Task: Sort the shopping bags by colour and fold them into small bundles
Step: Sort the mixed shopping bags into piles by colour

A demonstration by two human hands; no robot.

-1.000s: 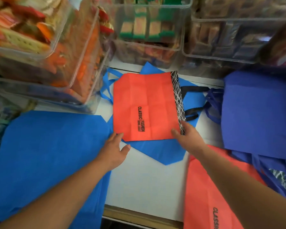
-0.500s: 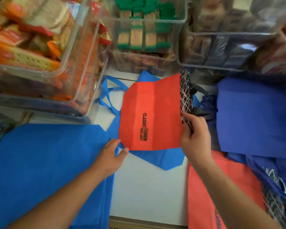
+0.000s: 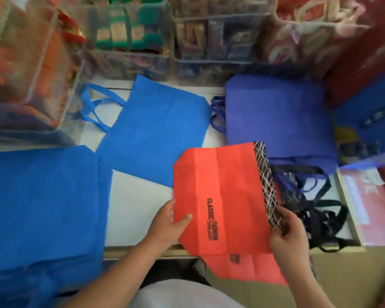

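An orange-red bag [image 3: 222, 185] printed CLASSIC FASHION, with a black-and-white patterned top band, is held flat above the table's near edge. My left hand [image 3: 167, 223] grips its bottom edge with the thumb on top. My right hand [image 3: 287, 232] grips the patterned band at the near corner. A second orange-red bag [image 3: 249, 267] lies under it and hangs over the edge. A bright blue bag [image 3: 156, 132] with loop handles lies flat behind. Another bright blue bag [image 3: 42, 196] covers the left side. A darker blue pile [image 3: 278, 116] sits at the right.
Clear plastic bins [image 3: 129, 36] full of packaged goods line the back and the left of the white table [image 3: 133, 207]. Black handles [image 3: 320, 216] tangle at the right. A pink-covered box [image 3: 365, 203] and dark red and blue bags [image 3: 369, 92] stand far right.
The orange-red bag has been lifted off the bright blue bag and drawn toward me and to the right, over the second orange-red bag. Both hands now grip it.
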